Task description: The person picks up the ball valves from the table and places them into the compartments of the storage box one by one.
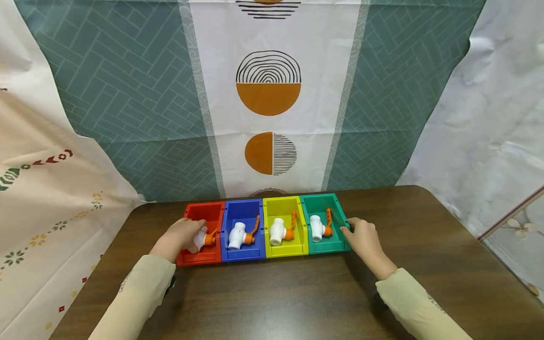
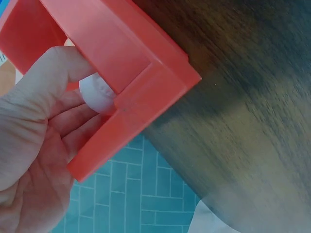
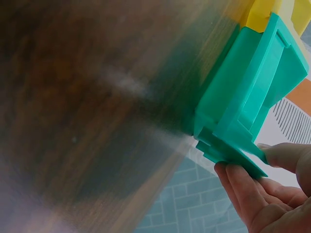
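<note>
Four-colour row aside, my left hand (image 1: 178,237) reaches into the red bin (image 1: 204,258) and grips a white ball valve (image 1: 199,240) with an orange lever handle. In the left wrist view, thumb and fingers lie around the white valve body (image 2: 96,93), partly hidden by the red wall (image 2: 141,63). My right hand (image 1: 364,240) pinches the right side wall of the green bin (image 1: 329,247), thumb inside and fingers outside, as the right wrist view shows. Another such valve (image 1: 317,228) lies in the green bin.
Between them, joined side by side, stand a blue bin (image 1: 244,255) and a yellow bin (image 1: 289,250), each holding a white valve with an orange handle. The bins sit near the back of a dark wooden table (image 1: 272,297). Behind it hangs a patterned cloth (image 1: 148,94).
</note>
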`<state>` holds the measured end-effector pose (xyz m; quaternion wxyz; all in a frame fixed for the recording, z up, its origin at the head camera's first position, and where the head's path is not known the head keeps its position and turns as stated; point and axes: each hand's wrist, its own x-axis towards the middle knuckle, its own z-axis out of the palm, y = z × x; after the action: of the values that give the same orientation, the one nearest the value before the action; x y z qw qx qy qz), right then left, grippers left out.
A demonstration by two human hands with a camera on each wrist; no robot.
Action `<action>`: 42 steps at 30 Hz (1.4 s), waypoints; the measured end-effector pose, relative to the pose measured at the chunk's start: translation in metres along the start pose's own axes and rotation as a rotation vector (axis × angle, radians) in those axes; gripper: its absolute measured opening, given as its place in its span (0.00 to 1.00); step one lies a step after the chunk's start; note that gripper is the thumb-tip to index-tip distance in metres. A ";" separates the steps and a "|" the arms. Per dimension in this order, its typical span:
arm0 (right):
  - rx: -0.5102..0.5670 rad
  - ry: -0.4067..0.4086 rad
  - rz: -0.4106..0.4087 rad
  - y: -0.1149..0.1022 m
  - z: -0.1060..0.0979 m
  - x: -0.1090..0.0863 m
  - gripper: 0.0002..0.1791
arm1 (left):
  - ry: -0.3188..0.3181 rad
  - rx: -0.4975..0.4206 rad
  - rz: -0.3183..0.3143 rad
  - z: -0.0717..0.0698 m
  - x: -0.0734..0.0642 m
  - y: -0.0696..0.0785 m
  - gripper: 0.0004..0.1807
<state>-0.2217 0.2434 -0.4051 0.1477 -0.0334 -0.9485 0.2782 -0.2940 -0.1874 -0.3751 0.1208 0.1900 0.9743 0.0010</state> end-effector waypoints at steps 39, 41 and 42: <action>0.016 -0.005 0.001 -0.002 0.006 0.002 0.19 | -0.046 -0.110 -0.093 -0.002 0.003 0.002 0.39; 0.014 -0.007 0.001 -0.003 0.006 0.003 0.18 | -0.034 -0.094 -0.074 -0.002 0.002 0.001 0.37; 0.014 -0.008 0.003 -0.003 0.006 0.003 0.18 | -0.029 -0.091 -0.066 -0.001 0.002 0.001 0.37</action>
<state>-0.2265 0.2382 -0.4076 0.1436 -0.0324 -0.9471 0.2851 -0.2960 -0.1855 -0.3741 0.1435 0.1520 0.9771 0.0386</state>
